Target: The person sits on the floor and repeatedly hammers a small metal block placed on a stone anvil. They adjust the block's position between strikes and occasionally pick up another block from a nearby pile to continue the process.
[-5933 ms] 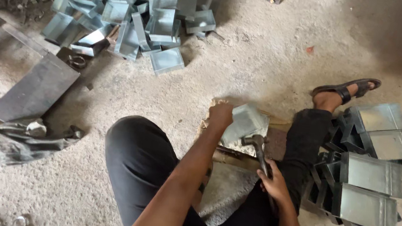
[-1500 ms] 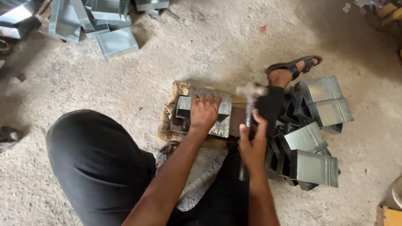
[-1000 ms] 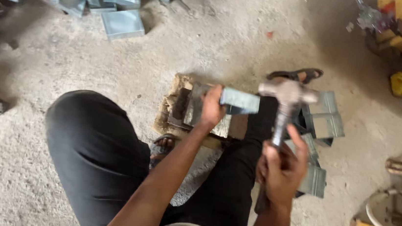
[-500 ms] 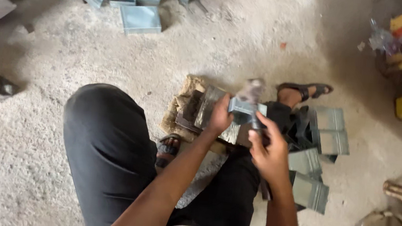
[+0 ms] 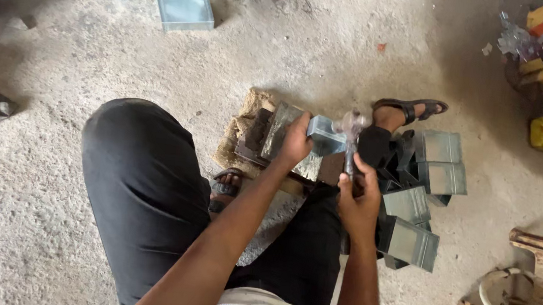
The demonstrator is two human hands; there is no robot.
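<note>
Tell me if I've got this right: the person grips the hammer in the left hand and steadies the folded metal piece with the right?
Hands are swapped. The head view shows the right hand gripping the hammer, while the left hand steadies the folded metal piece.

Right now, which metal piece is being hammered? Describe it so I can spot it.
Start at the wooden block between the person's knees. The left hand holds a small folded sheet-metal piece there. Unlike the finished boxes stacked to the right, it is gripped under the hammer.
</note>
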